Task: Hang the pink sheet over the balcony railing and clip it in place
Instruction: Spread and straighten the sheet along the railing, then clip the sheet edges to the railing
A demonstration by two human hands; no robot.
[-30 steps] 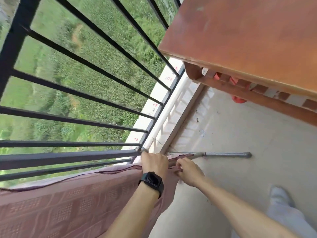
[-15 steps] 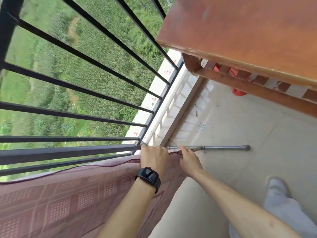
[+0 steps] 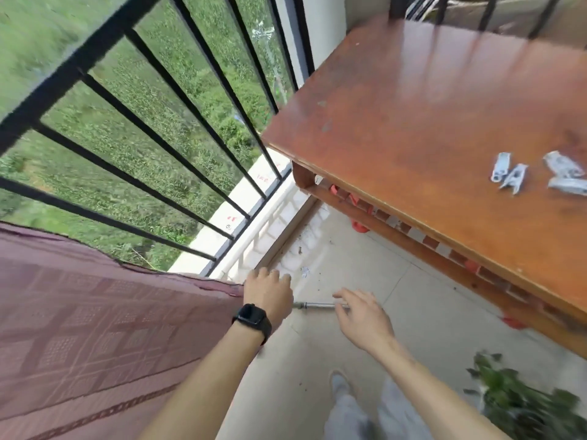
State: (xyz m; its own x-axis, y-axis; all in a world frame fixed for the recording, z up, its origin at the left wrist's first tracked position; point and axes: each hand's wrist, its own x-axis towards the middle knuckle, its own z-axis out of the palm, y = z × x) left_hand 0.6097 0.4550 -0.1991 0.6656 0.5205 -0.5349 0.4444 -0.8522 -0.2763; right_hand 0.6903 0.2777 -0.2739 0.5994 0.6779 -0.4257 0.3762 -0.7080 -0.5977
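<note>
Two bare hands are shown beside a balcony railing. Fingers of the left hand (image 3: 268,292) are held side by side and bent forward over the end of the pink patterned sheet (image 3: 95,312). Their tips are hidden, so whether the cloth is pinched cannot be told. A black wristwatch (image 3: 252,319) is worn on that wrist. Fingers of the right hand (image 3: 362,315) are spread and slack, and nothing is held. This hand is raised over the pale tiled floor (image 3: 428,296), apart from the sheet. A thin grey metal rod (image 3: 314,305) is seen lying on the floor between the two hands, partly covered by the right one. The sheet is spread across the black metal-barred railing (image 3: 152,144) at lower left, hiding the bars there, and its edge ends at the left hand. Several pale grey clips (image 3: 514,179) are seen lying on the reddish-brown wooden table (image 3: 413,122), well apart from both hands. A blurred green leafy plant (image 3: 524,404) is seen at lower right, and a grey-trousered leg (image 3: 349,414) below the right forearm.
</note>
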